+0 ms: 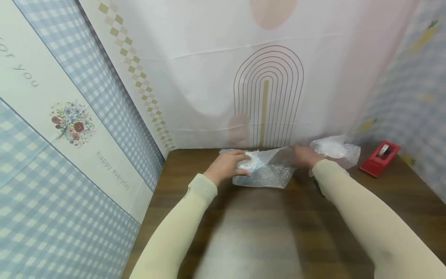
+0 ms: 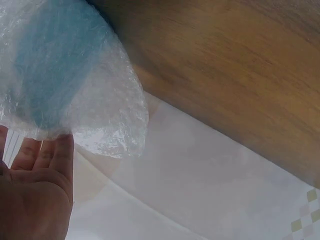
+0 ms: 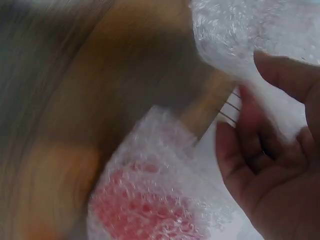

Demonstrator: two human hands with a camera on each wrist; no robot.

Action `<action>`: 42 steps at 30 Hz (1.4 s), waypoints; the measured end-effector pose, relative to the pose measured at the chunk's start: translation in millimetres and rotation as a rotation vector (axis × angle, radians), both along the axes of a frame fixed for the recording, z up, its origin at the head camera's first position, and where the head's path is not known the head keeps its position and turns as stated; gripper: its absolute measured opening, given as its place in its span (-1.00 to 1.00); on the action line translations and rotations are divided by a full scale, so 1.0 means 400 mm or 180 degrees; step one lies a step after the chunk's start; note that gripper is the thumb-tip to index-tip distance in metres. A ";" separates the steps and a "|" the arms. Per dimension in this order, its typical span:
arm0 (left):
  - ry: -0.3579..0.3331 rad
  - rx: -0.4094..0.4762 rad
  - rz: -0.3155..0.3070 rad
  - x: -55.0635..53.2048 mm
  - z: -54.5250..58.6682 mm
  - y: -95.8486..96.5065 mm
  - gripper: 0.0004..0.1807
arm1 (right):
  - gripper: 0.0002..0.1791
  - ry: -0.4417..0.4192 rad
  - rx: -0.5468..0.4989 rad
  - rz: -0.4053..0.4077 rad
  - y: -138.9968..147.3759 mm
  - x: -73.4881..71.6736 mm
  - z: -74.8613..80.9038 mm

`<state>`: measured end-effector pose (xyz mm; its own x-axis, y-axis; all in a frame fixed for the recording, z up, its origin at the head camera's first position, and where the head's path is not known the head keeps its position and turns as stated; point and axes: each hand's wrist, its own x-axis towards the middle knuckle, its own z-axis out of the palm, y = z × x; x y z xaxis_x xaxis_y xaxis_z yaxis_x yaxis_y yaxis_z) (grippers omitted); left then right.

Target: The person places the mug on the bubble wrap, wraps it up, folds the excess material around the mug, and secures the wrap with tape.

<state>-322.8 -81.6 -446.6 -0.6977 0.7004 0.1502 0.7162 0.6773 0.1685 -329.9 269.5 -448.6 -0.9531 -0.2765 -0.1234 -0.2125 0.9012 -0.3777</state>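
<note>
A blue item (image 2: 57, 65) shows through a sheet of bubble wrap (image 1: 263, 178) at the back of the table. My left hand (image 1: 228, 164) rests on the left part of this wrap, thumb apart from the fingers. In the left wrist view its fairly straight fingers (image 2: 47, 155) touch the wrap's edge. At the right end, my right hand (image 1: 306, 155) holds a raised flap of the same wrap; it is blurred, and the exact grip is partly hidden. Beside the right hand lies a second bubble-wrapped bundle (image 1: 331, 147), with something red (image 3: 145, 205) inside it.
A red tape dispenser (image 1: 379, 159) stands on the brown wooden table (image 1: 184, 201) at the far right. Behind the table hangs a patterned cloth (image 1: 202, 77), close to the wrapped things. A dark object (image 1: 318, 188) shows partly below the right cuff.
</note>
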 end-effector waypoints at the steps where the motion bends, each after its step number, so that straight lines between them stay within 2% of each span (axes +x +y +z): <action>1: 0.0016 0.0021 0.0015 0.000 -0.001 0.003 -0.24 | -0.37 0.0092 -0.0118 -0.0064 0.010 -0.005 -0.004; 3: 0.0081 0.0025 0.0073 0.001 -0.007 0.008 -0.24 | -0.51 0.0207 -0.0401 -0.0153 0.023 -0.012 -0.007; 5: 0.0147 0.0023 0.0132 0.002 -0.013 0.010 -0.24 | -0.59 0.0169 -0.0720 -0.0266 0.019 0.001 0.015; 8: 0.0211 0.0026 0.0198 0.005 -0.020 0.013 -0.24 | -0.63 0.0130 -0.1005 -0.0420 -0.006 0.013 0.041; 10: 0.0236 0.0065 0.0210 0.007 -0.021 0.018 -0.25 | -0.62 0.0161 -0.1147 -0.0404 -0.024 0.010 0.048; 12: 0.0242 0.0088 0.0219 0.009 -0.023 0.024 -0.25 | -0.59 0.0260 -0.1296 -0.0325 -0.032 -0.026 0.021; 16: 0.0253 0.0108 0.0222 0.013 -0.027 0.029 -0.25 | -0.63 0.0607 -0.1317 -0.0140 -0.051 -0.140 -0.073; 17: 0.0266 0.0110 0.0234 0.014 -0.030 0.030 -0.25 | -0.64 0.0604 -0.1327 -0.0119 -0.068 -0.148 -0.077; 18: 0.0283 0.0116 0.0245 0.015 -0.033 0.030 -0.25 | -0.65 0.0640 -0.1248 -0.0126 -0.091 -0.147 -0.070; 19: 0.0313 0.0118 0.0266 0.017 -0.036 0.031 -0.25 | -0.67 0.0588 -0.1224 -0.0123 -0.119 -0.132 -0.048; 23: 0.0467 0.0272 0.0364 0.022 -0.049 0.030 -0.29 | -0.66 0.0404 -0.1122 -0.0050 -0.240 -0.027 0.073; 26: 0.0522 0.0464 0.0409 0.025 -0.057 0.030 -0.32 | -0.66 0.0384 -0.0989 -0.0036 -0.296 0.015 0.113; 30: 0.0524 0.0651 0.0413 0.028 -0.071 0.031 -0.33 | -0.65 0.0265 -0.0796 -0.0015 -0.337 0.035 0.118; 33: 0.0554 0.0763 0.0461 0.027 -0.081 0.034 -0.31 | -0.62 0.0182 -0.0727 -0.0006 -0.348 0.030 0.108; 39: 0.0345 0.1238 0.0820 0.023 -0.097 0.037 0.11 | -0.57 0.0084 -0.0790 0.0066 -0.344 0.024 0.105; 42: 0.0290 0.1320 0.0911 0.021 -0.096 0.033 0.22 | -0.49 0.0010 -0.0748 0.0162 -0.342 0.022 0.108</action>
